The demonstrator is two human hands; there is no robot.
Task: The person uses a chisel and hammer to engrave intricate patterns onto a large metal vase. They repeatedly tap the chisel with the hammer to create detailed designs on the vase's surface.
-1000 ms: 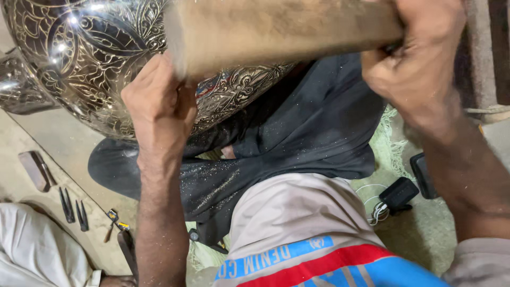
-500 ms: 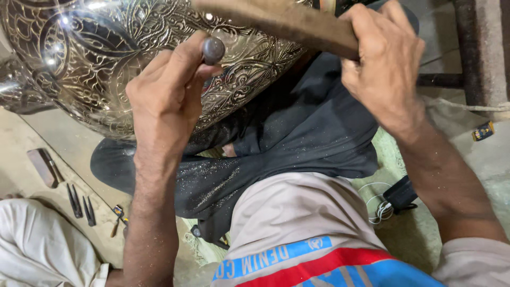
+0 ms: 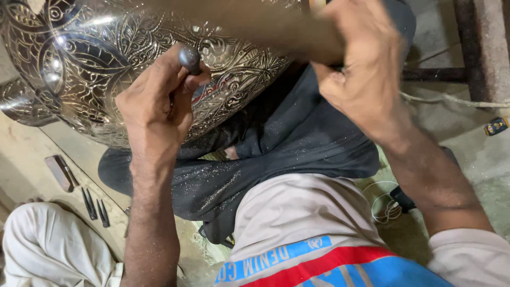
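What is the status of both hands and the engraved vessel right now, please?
Left hand shut on a punch, tip against the engraved metal vessel. Right hand shut on a wooden mallet, raised beside the punch. Nothing in the way.

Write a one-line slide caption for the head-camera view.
Left hand holds a metal punch against an engraved metal vessel while the right hand grips a wooden mallet.

- One large engraved metal vessel (image 3: 106, 69), silver-coloured, patterned all over.
- One punch (image 3: 189, 57) with a rounded dark head.
- One wooden mallet (image 3: 276, 26), blurred.
- Two hands: one left hand (image 3: 156, 106), one right hand (image 3: 361, 74).
- Three or four slim dark chisels (image 3: 95, 206) on the floor; the exact number is unclear.
- One flat brownish block (image 3: 61, 172) beside them.
- One small cylindrical battery-like object (image 3: 496, 126).
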